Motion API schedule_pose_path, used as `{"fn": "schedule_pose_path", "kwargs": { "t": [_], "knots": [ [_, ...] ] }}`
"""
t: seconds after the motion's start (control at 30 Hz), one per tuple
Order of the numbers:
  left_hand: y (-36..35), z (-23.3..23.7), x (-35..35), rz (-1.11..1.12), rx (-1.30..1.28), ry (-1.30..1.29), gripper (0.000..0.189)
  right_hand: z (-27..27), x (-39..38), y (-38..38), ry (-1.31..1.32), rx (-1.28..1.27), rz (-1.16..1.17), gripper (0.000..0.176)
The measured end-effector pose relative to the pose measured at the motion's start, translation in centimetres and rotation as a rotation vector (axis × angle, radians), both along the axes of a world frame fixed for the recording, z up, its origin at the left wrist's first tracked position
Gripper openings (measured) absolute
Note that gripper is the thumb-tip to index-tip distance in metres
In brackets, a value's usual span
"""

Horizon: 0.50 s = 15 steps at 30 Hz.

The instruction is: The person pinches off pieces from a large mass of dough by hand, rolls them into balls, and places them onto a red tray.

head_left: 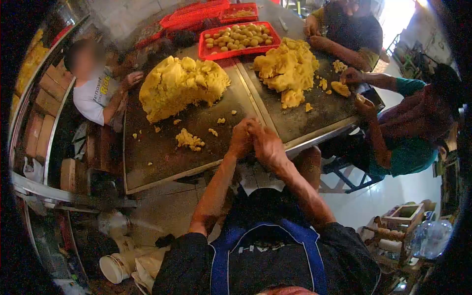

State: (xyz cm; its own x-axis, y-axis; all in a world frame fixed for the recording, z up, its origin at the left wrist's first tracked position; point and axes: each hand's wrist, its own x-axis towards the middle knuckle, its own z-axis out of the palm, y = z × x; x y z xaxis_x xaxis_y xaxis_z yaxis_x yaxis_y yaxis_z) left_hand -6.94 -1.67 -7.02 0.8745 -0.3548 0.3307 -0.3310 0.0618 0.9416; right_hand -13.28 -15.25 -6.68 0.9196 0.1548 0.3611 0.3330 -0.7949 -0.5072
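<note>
Evidently a shaping step is in hand. The left hand (242, 139) and right hand (269, 147) are pressed palm to palm over the near edge of the table (162, 160), at the centre of the frame. The fingers are curled in together, and whatever they clamp is hidden. A small clump of yellow dough (189, 140) lies on the table just left of the hands. A large dough mound (179, 86) sits beyond it at upper left, and a second mound (287, 66) at upper centre. The next move would call for parting the palms and a long reach, since the red tray (202, 49) of dough balls (238, 37) stands well away at the top. A co-worker's hand (351, 76) works crumbs at upper right.
</note>
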Motion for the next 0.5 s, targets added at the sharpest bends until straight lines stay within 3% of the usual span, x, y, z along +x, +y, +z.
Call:
{"fn": "schedule_pose_path", "kwargs": {
  "t": [0.03,0.07,0.13,0.27,0.33,0.37,0.43,0.47,0.5],
  "knots": [
    [0.0,0.2,0.1,-0.036,0.003,-0.035,0.019,1.8,-1.1,0.4,-0.289,0.061,0.073,0.060],
    [0.0,0.3,-0.1,-0.037,0.004,-0.035,0.019,3.9,-1.6,0.1,-0.288,0.062,0.073,0.060],
    [-0.3,1.4,-0.9,0.121,0.268,0.043,0.017,7.1,-2.3,-0.3,-0.267,0.116,-0.052,0.063],
    [-1.2,2.6,-1.6,0.171,0.334,-0.135,0.018,4.8,-1.5,-0.3,-0.396,-0.058,-0.045,0.049],
    [-1.9,2.8,-1.5,0.317,0.159,-0.306,0.013,8.4,-1.6,-0.8,-0.056,0.564,-0.111,0.056],
    [-2.0,3.0,-1.2,0.316,0.153,-0.314,0.013,8.2,-1.2,-0.9,0.028,0.604,-0.134,0.061],
    [-1.4,3.0,-1.0,0.259,0.067,0.046,0.014,5.5,-0.9,-0.2,0.052,0.586,-0.122,0.060],
    [-0.9,3.0,-0.8,0.260,0.068,0.047,0.014,3.6,-0.7,0.3,0.080,0.572,-0.103,0.060],
    [-0.5,2.9,-0.4,0.184,0.188,0.046,0.015,3.3,-0.2,0.8,-0.233,0.176,-0.078,0.058]
  ]
}}
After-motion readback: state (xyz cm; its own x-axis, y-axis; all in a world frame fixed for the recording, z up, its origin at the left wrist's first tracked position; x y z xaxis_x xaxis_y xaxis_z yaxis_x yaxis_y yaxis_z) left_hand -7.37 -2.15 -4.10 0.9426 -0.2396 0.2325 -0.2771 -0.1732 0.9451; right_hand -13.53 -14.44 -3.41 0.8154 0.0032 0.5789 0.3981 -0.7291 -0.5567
